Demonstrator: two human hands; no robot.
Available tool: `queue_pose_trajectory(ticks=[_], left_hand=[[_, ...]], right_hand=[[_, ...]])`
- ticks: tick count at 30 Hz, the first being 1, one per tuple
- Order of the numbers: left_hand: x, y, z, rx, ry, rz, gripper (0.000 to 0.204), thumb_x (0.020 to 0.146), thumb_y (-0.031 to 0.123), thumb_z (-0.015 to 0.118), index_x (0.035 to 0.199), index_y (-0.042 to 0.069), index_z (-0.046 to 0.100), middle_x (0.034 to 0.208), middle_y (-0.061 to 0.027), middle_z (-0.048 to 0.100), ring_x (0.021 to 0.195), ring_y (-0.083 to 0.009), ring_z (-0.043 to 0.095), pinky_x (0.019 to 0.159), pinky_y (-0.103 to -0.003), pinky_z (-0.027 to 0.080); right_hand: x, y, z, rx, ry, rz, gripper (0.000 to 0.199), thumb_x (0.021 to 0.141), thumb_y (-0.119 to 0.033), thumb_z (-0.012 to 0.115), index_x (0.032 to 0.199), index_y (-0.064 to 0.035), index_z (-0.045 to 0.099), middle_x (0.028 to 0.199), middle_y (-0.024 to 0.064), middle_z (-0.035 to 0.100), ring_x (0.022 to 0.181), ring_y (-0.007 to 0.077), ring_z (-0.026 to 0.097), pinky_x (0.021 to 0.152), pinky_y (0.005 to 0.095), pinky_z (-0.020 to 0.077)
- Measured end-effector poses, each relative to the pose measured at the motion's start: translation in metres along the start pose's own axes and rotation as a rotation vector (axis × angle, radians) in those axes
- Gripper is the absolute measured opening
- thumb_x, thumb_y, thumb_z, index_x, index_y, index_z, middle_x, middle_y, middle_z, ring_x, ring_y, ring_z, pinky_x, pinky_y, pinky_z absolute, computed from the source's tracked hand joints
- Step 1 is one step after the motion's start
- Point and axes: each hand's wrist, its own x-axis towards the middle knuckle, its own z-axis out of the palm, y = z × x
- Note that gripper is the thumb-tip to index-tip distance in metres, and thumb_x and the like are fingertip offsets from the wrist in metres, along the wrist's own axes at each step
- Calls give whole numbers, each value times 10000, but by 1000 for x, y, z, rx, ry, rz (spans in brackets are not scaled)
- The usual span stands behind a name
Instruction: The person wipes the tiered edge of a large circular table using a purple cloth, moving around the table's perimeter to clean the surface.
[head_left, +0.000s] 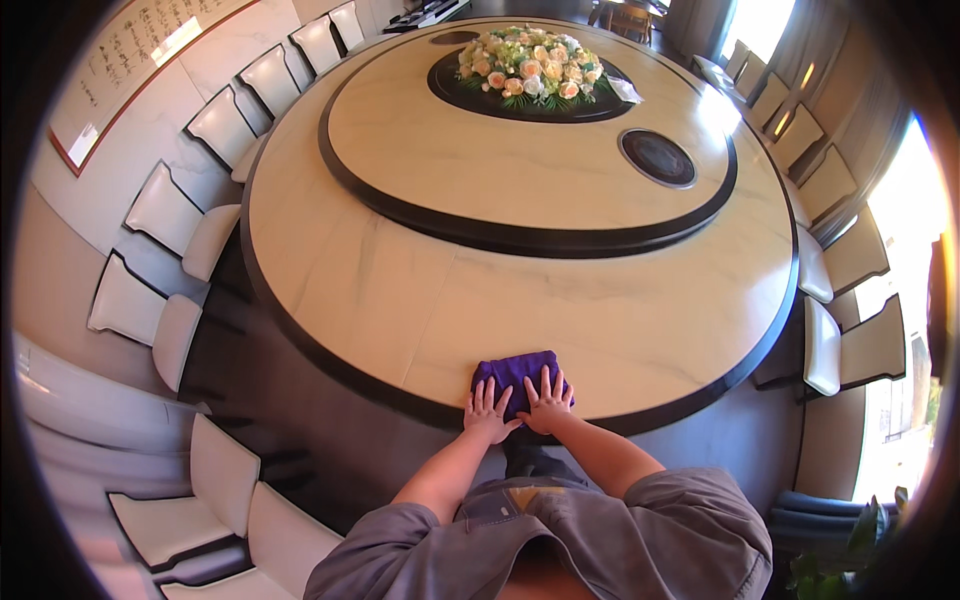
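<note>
Chairs (160, 215) line the left wall side, pale upholstery, pushed near the table (420, 310) but not touching it as far as the view shows. Table is big, round, cream top with a dark rim and a dark inner ring; flowers (530, 68) sit at the far centre, a dark round inset (657, 158) to their right. Cloth (515, 372) — purple, folded to a rough square — lies on the near edge of the table, right in front of the person. Left hand (488, 412) is flat on the cloth's near-left corner, fingers spread, palm partly over the dark rim. Right hand (547, 400) is flat beside it on the cloth's near-right part, fingers spread too; thumbs nearly meet. Neither hand grips anything — both are fully open and pressing down on the cloth, not pinching it. Judged step: wiping the tabletop, at the near-edge end of a stroke or just starting one. Most of the surface is well apart from the cloth, so little looks covered. Next move would call for keeping both palms loaded and pushing the cloth outward without it unfolding — reach limits how far inward it goes. More chairs (850, 340) on the right.
</note>
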Motion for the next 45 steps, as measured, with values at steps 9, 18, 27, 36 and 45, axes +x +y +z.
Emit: queue_pose_trajectory(ticks=[9, 18, 27, 36, 45], left_hand=[[190, -42, -139, -11, 52, -77, 886, 855, 706, 402, 1526, 284, 7, 1577, -115, -152, 1448, -311, -150, 1143, -533, -4], [234, -52, -190, 113, -43, -44, 1022, 779, 771, 454, 1528, 253, -9, 1569, -144, -166, 1445, -334, -153, 1147, -515, -13], [169, -32, -141, 75, -9, -74, 1030, 780, 803, 394, 1524, 242, -46, 1567, -146, -170, 1445, -332, -151, 1149, -517, 9], [14, -58, -27, 137, 48, 90, 1009, 769, 770, 462, 1528, 252, 46, 1575, -157, -111, 1450, -349, -96, 1144, -528, 1], [-38, -81, -10, -121, 170, -59, 835, 788, 655, 570, 1471, 263, 296, 1567, -188, 41, 1428, -409, 101, 1113, -556, 186]], right_hand=[[199, 25, -114, 79, 251, -56, 819, 834, -581, 556, 1504, -251, 220, 1571, 200, 20, 1414, 488, 23, 1077, 663, 92], [227, 30, -147, 139, 185, -48, 730, 901, -541, 485, 1513, -271, 192, 1580, 161, 5, 1422, 463, 5, 1087, 648, 89], [168, 28, -101, 70, 253, -65, 738, 886, -539, 512, 1508, -282, 209, 1583, 152, 15, 1431, 438, 24, 1115, 601, 87], [19, -24, -30, 268, -1, -55, 832, 734, -592, 659, 1456, -329, 339, 1576, 180, 40, 1416, 475, 76, 1103, 615, 133], [-233, -73, -285, 1145, 1334, -1129, 302, 765, -138, 714, 1034, -41, 620, 905, 95, 648, 851, 201, 606, 752, 293, 480]])
